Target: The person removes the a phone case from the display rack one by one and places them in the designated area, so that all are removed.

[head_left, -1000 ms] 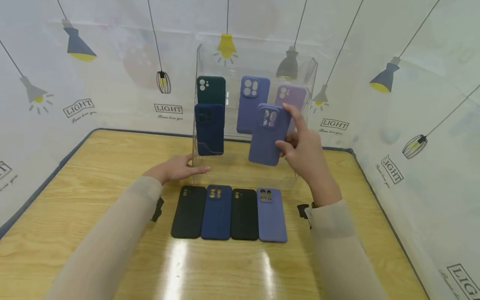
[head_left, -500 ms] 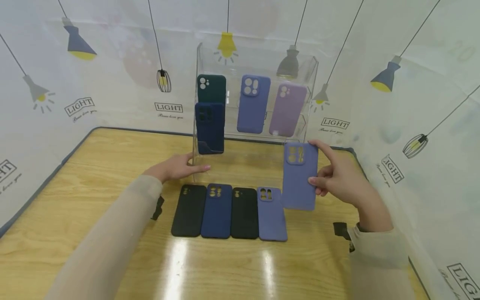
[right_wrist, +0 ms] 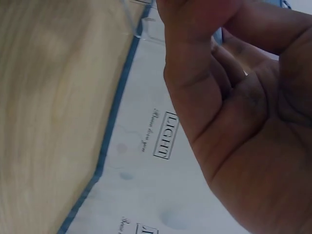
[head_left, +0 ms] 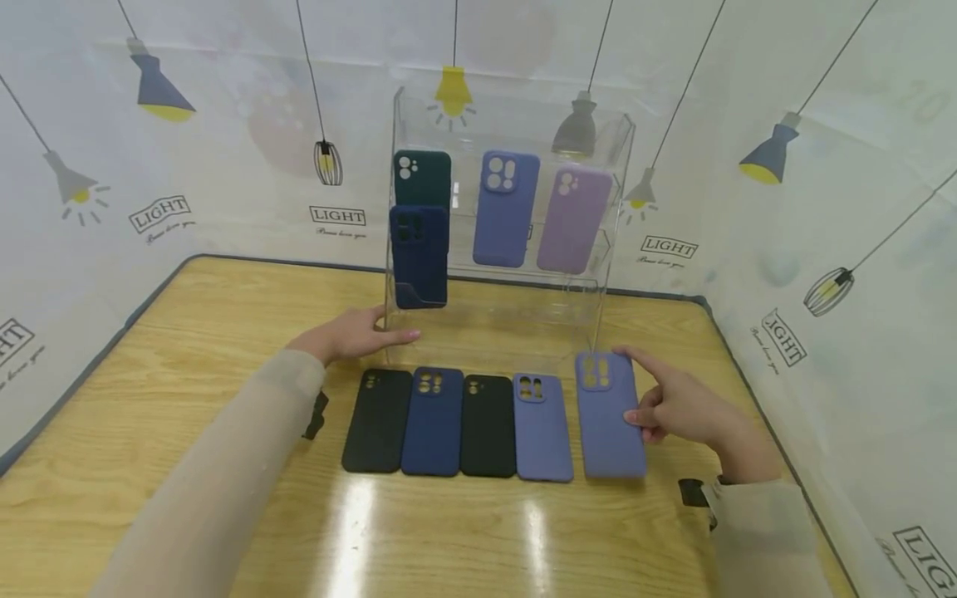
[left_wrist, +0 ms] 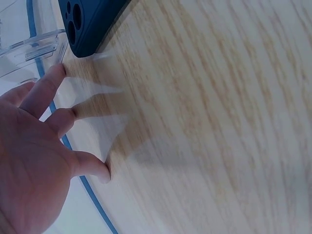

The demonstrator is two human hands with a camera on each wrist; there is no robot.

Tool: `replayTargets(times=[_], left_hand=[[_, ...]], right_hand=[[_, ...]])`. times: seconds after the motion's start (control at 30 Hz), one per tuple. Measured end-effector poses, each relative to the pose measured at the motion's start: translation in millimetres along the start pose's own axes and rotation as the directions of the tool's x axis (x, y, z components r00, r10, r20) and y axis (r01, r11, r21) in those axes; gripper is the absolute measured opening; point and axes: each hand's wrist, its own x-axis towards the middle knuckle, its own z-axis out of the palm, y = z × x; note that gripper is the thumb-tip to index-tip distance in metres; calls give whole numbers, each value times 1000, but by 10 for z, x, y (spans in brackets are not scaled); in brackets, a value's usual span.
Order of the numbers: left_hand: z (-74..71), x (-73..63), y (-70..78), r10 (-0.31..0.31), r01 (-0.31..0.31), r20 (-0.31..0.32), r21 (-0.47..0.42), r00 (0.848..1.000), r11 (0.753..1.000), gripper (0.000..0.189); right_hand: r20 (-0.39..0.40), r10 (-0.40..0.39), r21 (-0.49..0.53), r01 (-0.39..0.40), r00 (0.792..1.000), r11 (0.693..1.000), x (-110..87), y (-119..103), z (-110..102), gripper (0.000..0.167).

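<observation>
In the head view my right hand (head_left: 680, 409) pinches a periwinkle phone case (head_left: 611, 436) by its right side, with the index finger on its top corner. The case is close over the table, just right of a blue-violet phone case (head_left: 544, 440). That one ends a row with a black case (head_left: 489, 436), a navy case (head_left: 432, 432) and another black case (head_left: 377, 428). My left hand (head_left: 357, 334) rests at the lower left side of a clear display stand (head_left: 516, 314), thumb extended. Spread fingers of it touch the wood in the left wrist view.
On the stand are a dark green case (head_left: 422, 178), a navy case (head_left: 420, 266) partly over it, a blue case (head_left: 506, 212) and a lilac case (head_left: 574, 223). Walls printed with lamps surround the wooden table (head_left: 419, 548) at the back and sides.
My right hand has carried the periwinkle case from in front of the stand, right and down, to the right end of the row. The left hand has stayed in place.
</observation>
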Motion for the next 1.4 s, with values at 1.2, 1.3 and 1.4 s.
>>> replayTargets(times=[1.2, 1.3, 1.4], left_hand=[[11, 24, -40, 2, -2, -9, -1, 1000, 1000, 127], [13, 27, -44, 3, -3, -8, 1, 1000, 1000, 128], [16, 25, -46, 5, -5, -10, -1, 1000, 1000, 128]], right_hand=[[158, 152, 65, -164, 976, 984, 349, 303, 208, 96], [160, 152, 60, -163, 975, 985, 353, 312, 215, 96], [160, 159, 53, -169, 974, 984, 359, 314, 221, 96]])
